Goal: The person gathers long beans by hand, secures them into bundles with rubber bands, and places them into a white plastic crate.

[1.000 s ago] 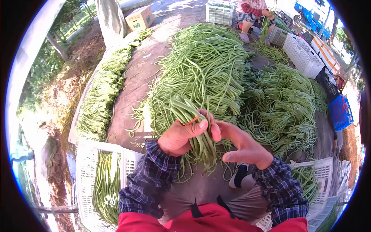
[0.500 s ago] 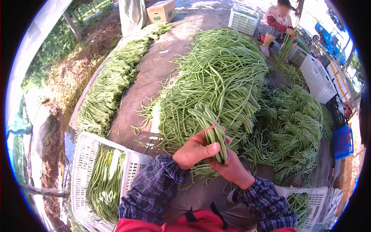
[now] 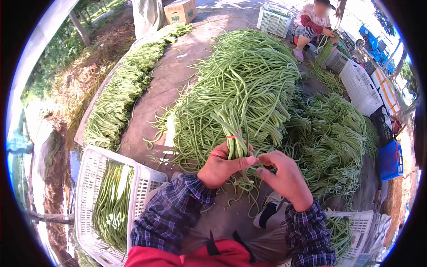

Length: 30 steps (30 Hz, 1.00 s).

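Note:
A bundle of long green beans (image 3: 228,120) stands upright in my left hand (image 3: 224,165), its fingers closed around the lower part. A red band (image 3: 234,135) circles the bundle just above those fingers. My right hand (image 3: 287,178) is close by on the right, fingers bent and thumb apart from the index finger. Its fingertips are near my left thumb, and I see nothing held in it. Bean ends hang below the left hand. Behind the bundle spreads a large heap of loose long beans (image 3: 253,66).
White crates holding beans stand at lower left (image 3: 135,191) and lower right (image 3: 362,231). A row of beans (image 3: 118,84) lies along the left; another pile (image 3: 338,142) is at right. A person (image 3: 311,22) sits at upper right near a white crate (image 3: 273,21). A blue crate (image 3: 390,161) is far right.
My right hand has come off the bundle's lower part and moved to the right. The left hand keeps hold of the bundle, which is now more upright.

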Motion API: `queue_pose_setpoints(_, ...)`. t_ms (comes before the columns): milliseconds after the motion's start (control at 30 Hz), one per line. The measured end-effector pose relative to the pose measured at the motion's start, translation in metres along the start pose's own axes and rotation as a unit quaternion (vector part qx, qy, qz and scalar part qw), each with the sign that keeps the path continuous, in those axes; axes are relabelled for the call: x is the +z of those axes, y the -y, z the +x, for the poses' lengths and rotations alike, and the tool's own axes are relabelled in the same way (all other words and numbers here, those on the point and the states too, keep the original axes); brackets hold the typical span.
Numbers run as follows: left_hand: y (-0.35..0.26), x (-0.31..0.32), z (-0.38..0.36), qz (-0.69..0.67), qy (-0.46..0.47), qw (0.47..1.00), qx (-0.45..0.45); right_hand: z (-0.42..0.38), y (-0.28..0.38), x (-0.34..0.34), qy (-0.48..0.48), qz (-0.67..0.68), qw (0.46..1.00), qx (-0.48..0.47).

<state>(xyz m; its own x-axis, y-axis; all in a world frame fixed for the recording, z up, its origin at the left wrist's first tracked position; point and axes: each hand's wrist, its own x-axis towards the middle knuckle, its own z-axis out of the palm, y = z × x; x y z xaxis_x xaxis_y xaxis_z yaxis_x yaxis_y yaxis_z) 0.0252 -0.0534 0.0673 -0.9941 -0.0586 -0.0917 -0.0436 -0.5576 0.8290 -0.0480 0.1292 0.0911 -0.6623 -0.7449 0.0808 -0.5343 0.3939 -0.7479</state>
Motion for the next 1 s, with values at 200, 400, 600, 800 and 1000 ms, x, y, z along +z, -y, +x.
queue_pose_setpoints(200, 0.010, 0.016, 0.000, 0.034, 0.102, 0.991, -0.083, -0.011, -0.004, -0.003, -0.023, 0.361, 0.925, 0.118)
queue_pose_setpoints(400, 0.021, 0.011, 0.006, -0.031, 0.027, 0.994, -0.098, -0.015, -0.011, -0.027, -0.198, 0.554, 0.801, 0.111)
queue_pose_setpoints(600, 0.010, -0.011, -0.003, 0.004, -0.053, 0.992, -0.117, -0.046, -0.075, -0.070, -0.290, 0.617, 0.729, 0.064)
queue_pose_setpoints(800, 0.016, -0.023, -0.011, 0.013, 0.013, 0.997, -0.070, -0.054, -0.077, -0.069, -0.366, 0.635, 0.670, 0.123)
queue_pose_setpoints(1000, 0.016, -0.008, -0.011, 0.059, 0.035, 0.992, -0.106, -0.049, -0.067, -0.062, -0.278, 0.675, 0.679, 0.077)
